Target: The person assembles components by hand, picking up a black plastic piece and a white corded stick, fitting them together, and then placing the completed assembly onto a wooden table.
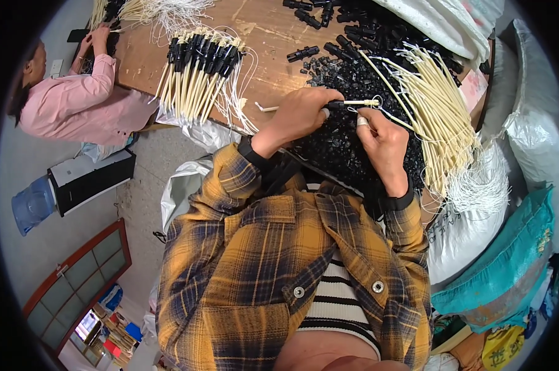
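My left hand (299, 115) is closed around a thin cream rod (356, 103) with a black sleeve (335, 104) on it. The rod lies crosswise, and its white-tipped end sticks out left of the hand. At its right end, a fine white string (352, 110) loops toward my right hand (386, 143), whose thumb and finger are pinched on it. Pale coverings show on my thumbs. Below both hands spreads a heap of small black plastic pieces (329, 141). Close to my right hand lies a thick bundle of cream rods (443, 117) with white strings.
A bunch of rods with black sleeves (199, 68) lies on the wooden table (264, 31) at the left. Black tubular parts (304, 54) are scattered at the back. Full sacks (533, 123) crowd the right side. A person in pink (81, 99) works at the far left.
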The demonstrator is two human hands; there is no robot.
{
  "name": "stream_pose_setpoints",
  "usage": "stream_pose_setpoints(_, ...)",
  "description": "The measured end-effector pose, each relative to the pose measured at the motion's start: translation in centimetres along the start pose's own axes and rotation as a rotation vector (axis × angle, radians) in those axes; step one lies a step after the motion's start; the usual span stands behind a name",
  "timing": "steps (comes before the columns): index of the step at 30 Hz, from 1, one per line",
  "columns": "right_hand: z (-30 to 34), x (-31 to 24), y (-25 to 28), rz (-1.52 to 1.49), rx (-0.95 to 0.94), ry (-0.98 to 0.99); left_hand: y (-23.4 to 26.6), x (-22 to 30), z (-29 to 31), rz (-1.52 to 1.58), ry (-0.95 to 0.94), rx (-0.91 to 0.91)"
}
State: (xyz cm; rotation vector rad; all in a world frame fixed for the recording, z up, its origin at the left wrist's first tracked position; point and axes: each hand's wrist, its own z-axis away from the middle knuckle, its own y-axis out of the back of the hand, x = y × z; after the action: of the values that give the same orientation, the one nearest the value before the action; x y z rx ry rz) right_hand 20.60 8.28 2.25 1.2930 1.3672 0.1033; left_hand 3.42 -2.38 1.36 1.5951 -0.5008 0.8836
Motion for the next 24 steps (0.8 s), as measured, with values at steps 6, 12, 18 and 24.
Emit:
stream_pose_setpoints(6,0.0,0.4,-0.5,-0.117,-0.122,-0.006,-0.3,0.1,0.0,0.009,-0.021,-0.059)
stream_pose_setpoints(12,0.1,0.3,-1.0,-0.175,-0.075,0.086,0.2,1.1,-0.3,-0.023,0.038,-0.199)
stream_pose_setpoints(18,0.4,-0.1,-0.6,-0.047,-0.224,0.064,0.0,0.6,-0.4,0.284,-0.145,-0.062)
stream_pose_setpoints(24,0.5,-0.9,-0.2,-0.173,-0.189,-0.007,-0.3,0.6,-0.2,0.319,-0.252,0.202)
